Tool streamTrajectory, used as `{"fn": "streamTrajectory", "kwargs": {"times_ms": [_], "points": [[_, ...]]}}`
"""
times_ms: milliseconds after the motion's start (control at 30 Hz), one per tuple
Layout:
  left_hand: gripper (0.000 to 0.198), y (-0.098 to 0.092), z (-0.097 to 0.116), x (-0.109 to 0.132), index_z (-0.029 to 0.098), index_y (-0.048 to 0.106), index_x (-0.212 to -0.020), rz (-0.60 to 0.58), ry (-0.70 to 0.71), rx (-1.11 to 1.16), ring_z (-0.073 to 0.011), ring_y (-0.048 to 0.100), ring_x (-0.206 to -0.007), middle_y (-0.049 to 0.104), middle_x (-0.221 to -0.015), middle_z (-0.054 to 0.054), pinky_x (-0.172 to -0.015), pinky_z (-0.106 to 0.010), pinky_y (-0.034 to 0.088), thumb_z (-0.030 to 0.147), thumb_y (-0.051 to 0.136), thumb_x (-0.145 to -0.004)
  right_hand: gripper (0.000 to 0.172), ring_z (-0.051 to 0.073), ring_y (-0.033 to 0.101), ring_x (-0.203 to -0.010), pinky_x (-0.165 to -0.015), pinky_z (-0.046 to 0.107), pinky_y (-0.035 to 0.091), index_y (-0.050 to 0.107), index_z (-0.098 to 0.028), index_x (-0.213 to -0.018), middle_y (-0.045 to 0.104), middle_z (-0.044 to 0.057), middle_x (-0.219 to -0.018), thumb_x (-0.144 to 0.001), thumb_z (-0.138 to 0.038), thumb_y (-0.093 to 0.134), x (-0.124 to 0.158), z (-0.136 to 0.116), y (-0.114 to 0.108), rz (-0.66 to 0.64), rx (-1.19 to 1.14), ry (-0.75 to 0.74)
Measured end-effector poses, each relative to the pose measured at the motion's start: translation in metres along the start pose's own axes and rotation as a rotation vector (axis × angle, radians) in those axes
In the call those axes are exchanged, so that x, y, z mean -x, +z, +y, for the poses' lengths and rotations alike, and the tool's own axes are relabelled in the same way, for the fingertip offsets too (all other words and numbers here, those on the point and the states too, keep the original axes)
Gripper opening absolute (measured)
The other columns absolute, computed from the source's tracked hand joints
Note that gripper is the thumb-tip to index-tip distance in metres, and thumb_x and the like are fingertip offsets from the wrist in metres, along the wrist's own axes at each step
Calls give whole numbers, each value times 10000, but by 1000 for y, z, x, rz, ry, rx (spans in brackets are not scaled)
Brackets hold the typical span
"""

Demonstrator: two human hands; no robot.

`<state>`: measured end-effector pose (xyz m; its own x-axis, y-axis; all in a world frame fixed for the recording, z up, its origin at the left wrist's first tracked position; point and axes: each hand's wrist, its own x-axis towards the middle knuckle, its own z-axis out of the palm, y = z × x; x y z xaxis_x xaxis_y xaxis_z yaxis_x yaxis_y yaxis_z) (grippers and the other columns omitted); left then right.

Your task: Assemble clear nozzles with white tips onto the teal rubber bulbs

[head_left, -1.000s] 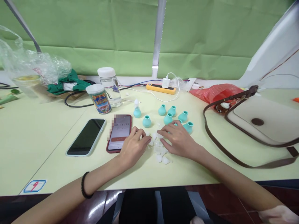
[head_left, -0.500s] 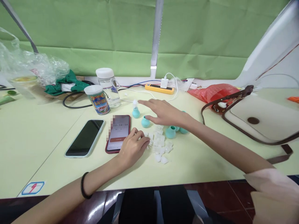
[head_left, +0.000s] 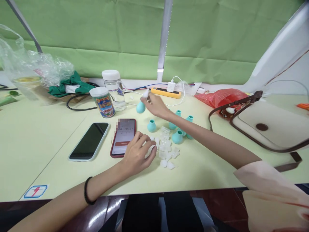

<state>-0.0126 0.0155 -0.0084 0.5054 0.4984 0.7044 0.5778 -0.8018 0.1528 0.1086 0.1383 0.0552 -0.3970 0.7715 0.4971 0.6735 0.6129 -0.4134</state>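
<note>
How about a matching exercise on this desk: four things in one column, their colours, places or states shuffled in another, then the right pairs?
Column one
1. Right hand
2. Left hand
3. Power strip
4. Red-cased phone

Column two
A. Yellow and black, with a white charger plugged in
B. Lit, with digits showing
C. Holding a teal bulb by its white tip
D. Next to the whitish pieces

Right pairs: 1-C, 2-D, 3-A, 4-B

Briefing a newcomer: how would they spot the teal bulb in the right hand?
On the pale table, find the patterned cup. To its right, the right hand holds the teal bulb. A white tip tops it; neighbouring bulbs show open mouths.
</note>
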Motion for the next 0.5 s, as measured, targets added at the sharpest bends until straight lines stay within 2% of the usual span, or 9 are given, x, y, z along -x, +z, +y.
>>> {"fn": "streamTrajectory", "kwargs": {"times_ms": [67,133,200,267,333,367,433,500], "points": [[79,-3,2,-1,109,542,-799,40,10,65,-158,405,-672,533,-696,-72,-613,-316,377,129,492,-741,312,183,530,-876,-721,334,421,394,-135,-1003,545,83,-889,-883,-365,221,8,-13,-20,127,-6,17],[67,-7,3,-1,112,518,-794,71,6,143,-154,410,-667,530,-696,-69,-610,-313,371,115,481,-739,312,154,541,-849,-693,296,425,377,-170,-1064,540,40,-884,-876,-375,236,25,-30,-42,248,-84,2],[49,-10,5,-2,119,496,-773,89,-9,212,-144,405,-642,522,-688,-64,-596,-305,362,109,456,-745,308,137,551,-791,-651,267,422,408,-196,-1051,540,20,-845,-860,-396,271,49,-46,-61,241,-117,-12],[50,-13,6,-2,127,477,-750,80,-28,274,-135,397,-614,506,-665,-55,-572,-290,353,126,428,-759,276,127,547,-705,-604,246,411,474,-199,-958,541,14,-777,-822,-416,370,76,-55,-71,180,-80,-74],[77,-15,7,0,133,459,-740,39,-39,350,-123,391,-576,474,-623,-34,-530,-263,344,181,412,-777,222,126,528,-639,-558,240,389,519,-181,-851,544,22,-707,-799,-383,444,100,-55,-71,65,38,-201],[106,-16,7,1,135,451,-742,11,-48,392,-115,388,-554,456,-605,-22,-505,-247,338,224,412,-785,199,130,526,-632,-544,243,379,527,-172,-843,550,32,-703,-817,-343,429,111,-53,-68,-12,107,-281],[196,-15,7,2,138,438,-742,-68,-66,470,-96,379,-513,427,-579,2,-463,-218,325,328,428,-790,220,137,523,-605,-486,242,350,531,-169,-893,559,48,-730,-845,-327,387,128,-46,-58,-260,270,-386],[258,-15,7,3,143,432,-709,-164,-67,497,-83,373,-492,412,-561,18,-447,-202,316,387,430,-794,240,137,517,-560,-442,243,325,537,-186,-897,565,56,-768,-844,-361,381,141,-41,-47,-370,412,-393]]}}
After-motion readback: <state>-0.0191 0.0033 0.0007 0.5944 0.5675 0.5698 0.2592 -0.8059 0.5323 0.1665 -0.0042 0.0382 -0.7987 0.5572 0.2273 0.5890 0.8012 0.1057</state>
